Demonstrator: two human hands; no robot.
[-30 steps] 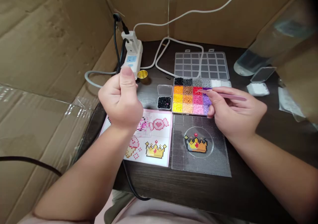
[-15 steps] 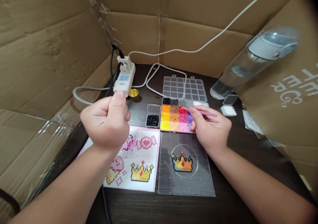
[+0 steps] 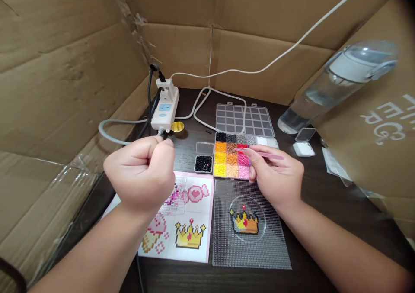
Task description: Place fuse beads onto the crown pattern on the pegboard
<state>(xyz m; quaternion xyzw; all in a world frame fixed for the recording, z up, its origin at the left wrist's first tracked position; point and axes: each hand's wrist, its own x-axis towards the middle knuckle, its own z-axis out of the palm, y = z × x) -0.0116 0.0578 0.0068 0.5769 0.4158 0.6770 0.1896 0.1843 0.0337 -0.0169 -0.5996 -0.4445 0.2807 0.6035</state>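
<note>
My right hand (image 3: pixel 277 178) holds pink tweezers (image 3: pixel 269 155). Their tips are over the brown and red compartments of the bead box (image 3: pixel 232 159), whose right part my fingers cover. Raised above the pattern sheet (image 3: pixel 189 206), my left hand (image 3: pixel 139 172) is closed, thumb pressed on the curled fingers; whatever it may hold is hidden. A clear pegboard (image 3: pixel 251 256) lies below my right hand. On it, a crown of small beads (image 3: pixel 245 223) sits within a clear round ring. The sheet beside it shows a printed crown (image 3: pixel 190 234).
A small case of black beads (image 3: pixel 204 163) stands left of the bead box. Behind are a power strip (image 3: pixel 164 113), a gold cup (image 3: pixel 177 128) and a looped cable. A water bottle (image 3: pixel 337 85) and a white-filled case (image 3: pixel 304 149) stand right. Cardboard walls (image 3: pixel 181 50) surround the table.
The tweezer tips have shifted left, from the red compartment toward the brown one. My left hand has dropped slightly and remains closed. The whole view has shifted a little.
</note>
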